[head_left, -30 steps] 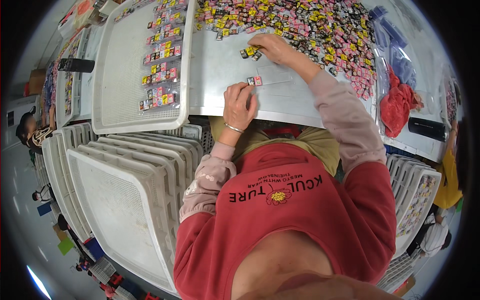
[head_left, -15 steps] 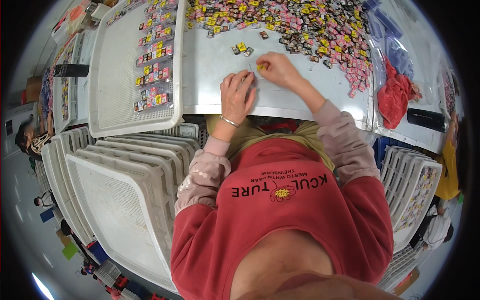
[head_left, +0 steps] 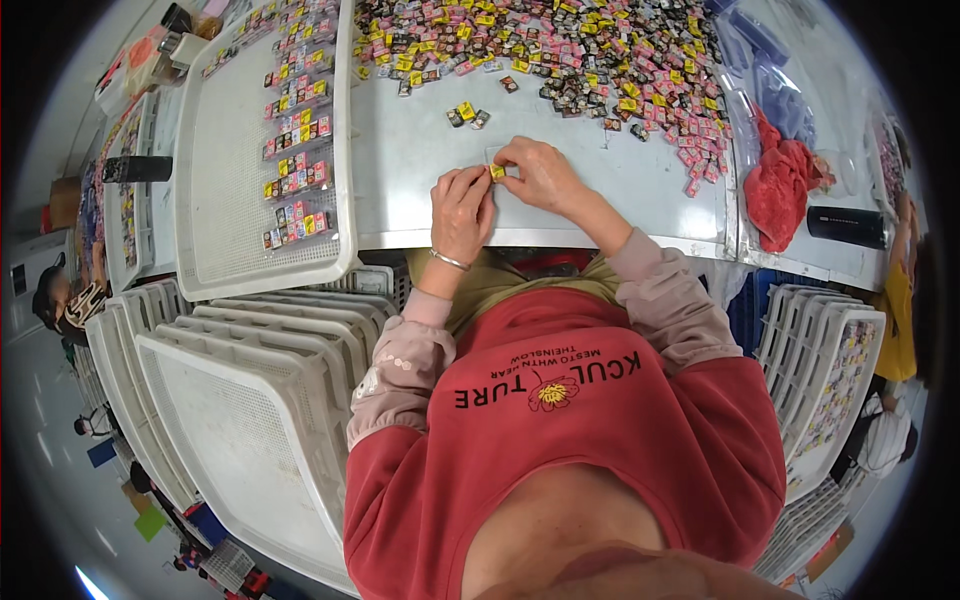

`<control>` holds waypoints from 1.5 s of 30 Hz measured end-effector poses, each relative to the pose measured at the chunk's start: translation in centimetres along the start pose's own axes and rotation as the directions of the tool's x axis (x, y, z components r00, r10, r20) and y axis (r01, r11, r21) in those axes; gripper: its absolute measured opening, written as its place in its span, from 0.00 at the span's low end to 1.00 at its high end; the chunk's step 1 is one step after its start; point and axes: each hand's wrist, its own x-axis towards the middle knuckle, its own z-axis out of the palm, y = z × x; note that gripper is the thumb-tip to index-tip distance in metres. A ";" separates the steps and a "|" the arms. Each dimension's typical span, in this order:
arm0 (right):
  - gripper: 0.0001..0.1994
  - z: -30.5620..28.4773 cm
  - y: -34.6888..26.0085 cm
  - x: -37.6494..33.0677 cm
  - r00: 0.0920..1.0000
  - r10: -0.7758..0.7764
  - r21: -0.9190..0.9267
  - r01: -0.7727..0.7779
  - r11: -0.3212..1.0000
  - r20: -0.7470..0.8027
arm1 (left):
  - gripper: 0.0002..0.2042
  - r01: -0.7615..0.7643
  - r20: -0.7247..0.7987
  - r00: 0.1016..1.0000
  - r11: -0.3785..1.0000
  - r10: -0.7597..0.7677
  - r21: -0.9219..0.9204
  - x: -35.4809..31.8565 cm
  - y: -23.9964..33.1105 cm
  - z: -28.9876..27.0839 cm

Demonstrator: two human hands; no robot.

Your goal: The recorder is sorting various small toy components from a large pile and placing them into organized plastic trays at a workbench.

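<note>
Fingers of our left hand (head_left: 462,205) and right hand (head_left: 541,176) pinch one small yellow piece (head_left: 496,172) together above the white table (head_left: 420,150).

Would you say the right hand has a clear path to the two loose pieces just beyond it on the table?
Probably yes: the loose pieces lie on bare table just past the right hand, nothing between, though its fingers now pinch a small yellow piece.

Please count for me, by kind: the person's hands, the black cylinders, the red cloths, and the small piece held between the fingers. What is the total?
Hands: 2 (left hand, right hand)
Black cylinders: 2
Red cloth: 1
Held yellow piece: 1
Total: 6
</note>
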 end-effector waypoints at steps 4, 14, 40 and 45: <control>0.08 0.4 0.5 0.1 0.998 -0.061 -0.041 0.060 0.997 -0.034 | 0.15 0.044 0.005 0.999 0.999 -0.043 -0.029 0.2 0.4 -0.3; 0.11 -3.3 4.9 8.6 0.967 -0.066 -0.052 0.055 0.997 -0.246 | 0.15 0.132 -0.137 0.979 0.982 -0.151 -0.137 0.0 -0.4 -0.5; 0.05 -1.8 1.9 -1.8 0.975 -0.203 0.000 0.203 0.979 -0.087 | 0.15 -0.023 0.017 1.000 0.997 0.022 0.073 -0.2 0.4 -0.4; 0.04 -2.0 0.6 -0.1 0.980 -0.197 0.007 0.197 0.980 -0.036 | 0.15 0.028 0.018 0.999 1.000 -0.028 -0.005 -0.1 0.1 -0.4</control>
